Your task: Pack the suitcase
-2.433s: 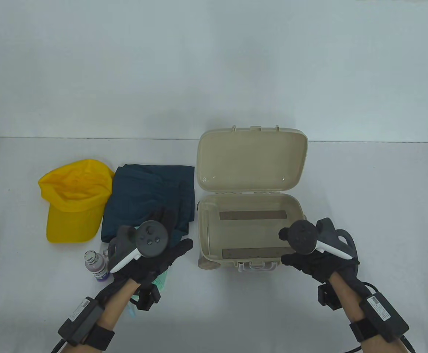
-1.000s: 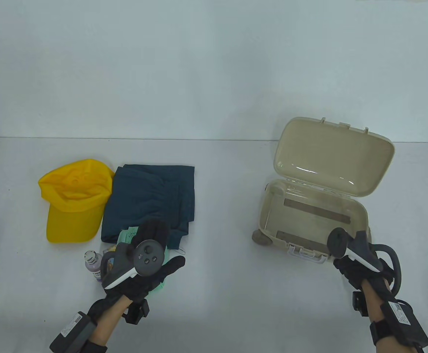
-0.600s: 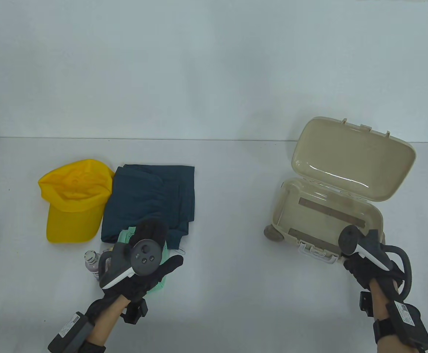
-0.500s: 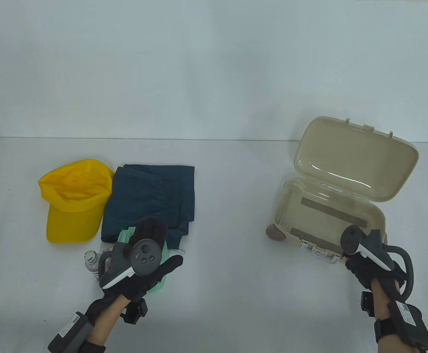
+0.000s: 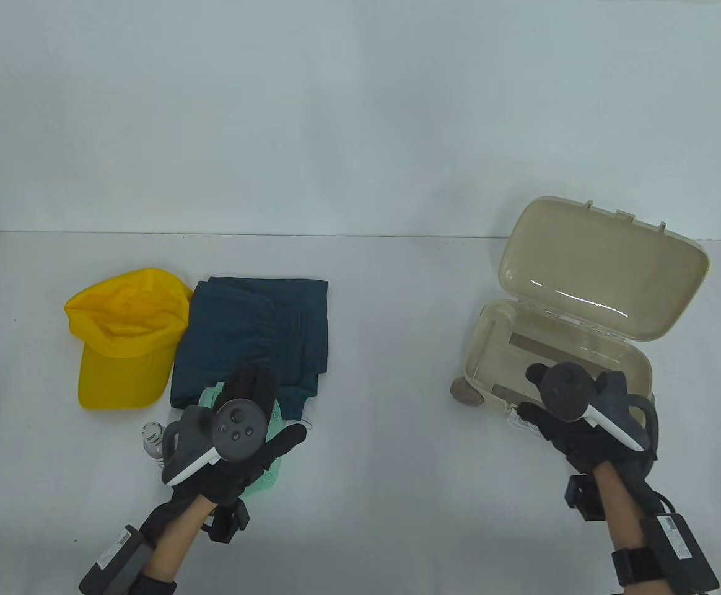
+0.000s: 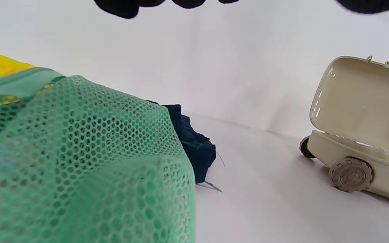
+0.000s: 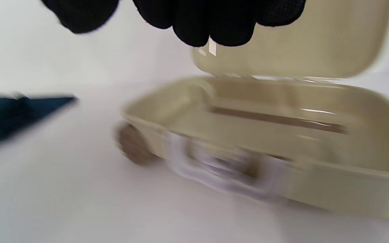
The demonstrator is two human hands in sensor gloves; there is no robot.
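The beige suitcase (image 5: 481,347) stands open at the right, its lid (image 5: 602,273) up and its tray bare, also seen in the left wrist view (image 6: 360,108) and blurred in the right wrist view (image 7: 265,128). My right hand (image 5: 540,421) hovers over its front edge, fingers loosely curled (image 7: 194,23) and holding nothing. My left hand (image 5: 274,409) is spread above a green mesh bag (image 5: 267,477) (image 6: 79,162), with its fingertips (image 6: 120,6) clear of the mesh. Behind the bag lie a folded dark teal garment (image 5: 255,322) and a yellow cap (image 5: 125,338).
A small clear bottle (image 5: 152,436) stands left of the mesh bag, partly hidden by my left hand. The suitcase has a grey wheel (image 5: 464,390) (image 6: 350,174) at its near left corner. White table (image 5: 385,384) lies between the clothes and the suitcase.
The suitcase slid from the table's middle to the right and turned slightly. My right hand let go of its right front corner and moved left over the front edge. My left hand barely shifted.
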